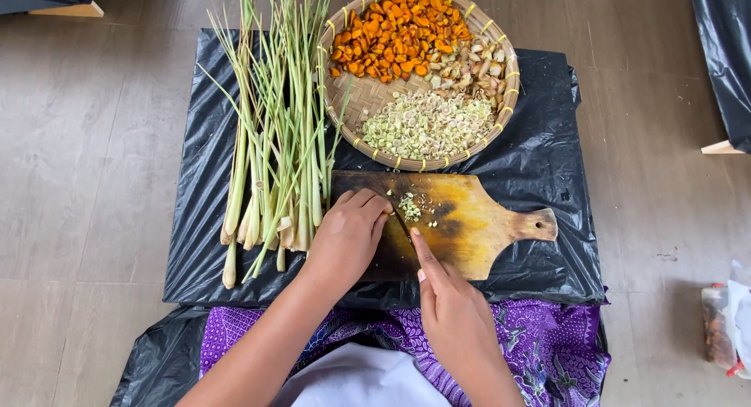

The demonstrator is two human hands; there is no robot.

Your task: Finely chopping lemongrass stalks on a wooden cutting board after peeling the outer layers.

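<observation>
1. The purple patterned cloth (540, 340) is lying closest to the camera, over the person's lap, with a bit of white cloth (356, 380) showing at the bottom edge.
2. The right hand (454, 313) is gripping a knife (401, 222), with 1 finger stretching along the top of the blade, likely to keep it steady.
3. The left hand (348, 235) is curling over the end of the wooden cutting board (469, 223), fingers tucked in. It looks to be pressing down on a stalk, but the stalk is hiding under the hand, so I cannot tell for sure.
4. Small green cut bits (409, 207) are sitting on the board just beside the blade.
5. The lemongrass stalks (274, 141) are lying just left of the board, near the left hand, easy to grab.
6. The woven basket (510, 86) is sitting right behind the board. It is holding 3 piles: orange pieces (399, 35), pale chunks (477, 67) and light green slices (426, 125).
7. A black plastic sheet (547, 141) is lying under everything on the floor (94, 141), perhaps to keep it clean.
8. The knife handle is hiding in the right hand. A bag (724, 325) at the right edge is cut off.
</observation>
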